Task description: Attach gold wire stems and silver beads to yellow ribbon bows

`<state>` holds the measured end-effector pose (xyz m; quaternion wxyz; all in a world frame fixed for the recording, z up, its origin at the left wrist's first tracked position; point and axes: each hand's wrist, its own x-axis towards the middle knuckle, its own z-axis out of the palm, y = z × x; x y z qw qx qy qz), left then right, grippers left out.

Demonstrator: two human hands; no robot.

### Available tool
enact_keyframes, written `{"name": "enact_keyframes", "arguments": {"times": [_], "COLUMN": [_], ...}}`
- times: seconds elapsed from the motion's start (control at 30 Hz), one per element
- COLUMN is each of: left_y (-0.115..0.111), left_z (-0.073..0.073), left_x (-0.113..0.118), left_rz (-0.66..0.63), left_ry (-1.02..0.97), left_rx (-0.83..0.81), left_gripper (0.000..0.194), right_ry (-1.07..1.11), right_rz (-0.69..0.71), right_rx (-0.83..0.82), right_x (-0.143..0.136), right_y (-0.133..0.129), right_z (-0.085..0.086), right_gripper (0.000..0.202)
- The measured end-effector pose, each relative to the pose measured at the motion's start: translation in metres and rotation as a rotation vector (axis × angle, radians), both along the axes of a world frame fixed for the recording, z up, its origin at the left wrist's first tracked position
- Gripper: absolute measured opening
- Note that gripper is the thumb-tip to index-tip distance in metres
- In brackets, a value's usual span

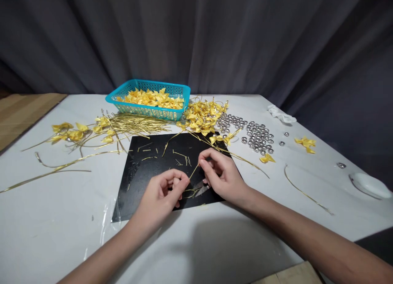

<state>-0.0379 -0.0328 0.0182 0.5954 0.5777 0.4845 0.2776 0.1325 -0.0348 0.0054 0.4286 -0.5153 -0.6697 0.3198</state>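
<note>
A short piece of gold cord [194, 172] is stretched between my two hands above a black mat [147, 169]. My left hand [166, 190] pinches its lower end between thumb and forefinger. The upper end is pinched by my right hand [219, 171], slightly farther forward. Small scissors [201, 190] show between and below the hands, their blades near my right hand and their handles partly hidden by my left fingers. Several short gold cord clippings [181, 155] lie on the mat beyond my hands.
Behind the mat are a blue basket [147, 112] of yellow bows, a bundle of gold cords [138, 123] and a pile of yellow bows [202, 116]. Silver rings [258, 136] lie to the right, with a white oval object [370, 185] near the table's [270, 235] right edge.
</note>
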Motion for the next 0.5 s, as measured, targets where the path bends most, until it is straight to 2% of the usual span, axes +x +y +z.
{"name": "enact_keyframes", "arguments": {"times": [0.2,0.3,0.37,0.43,0.5], "left_y": [0.002,0.002,0.001,0.0,-0.001], "left_z": [-0.006,-0.005,-0.002,0.001,0.002], "left_x": [-0.003,-0.007,-0.008,-0.008,-0.006], "left_rz": [-0.12,-0.186,-0.18,-0.131,-0.063], "left_ry": [0.07,0.143,0.13,0.067,-0.001], "left_rx": [0.073,0.237,0.322,0.275,0.161], "left_gripper": [0.026,0.022,0.015,0.012,0.02], "right_ry": [0.052,0.025,0.0,-0.015,-0.026], "right_rz": [0.015,0.05,0.073,0.097,0.12], "right_rx": [-0.03,-0.049,-0.066,-0.086,-0.095], "right_x": [0.004,0.003,0.002,0.001,-0.001], "right_y": [0.006,0.004,0.001,-0.002,-0.004], "right_z": [0.001,0.003,0.005,0.008,0.011], "right_gripper": [0.014,0.015,0.016,0.016,0.016]}}
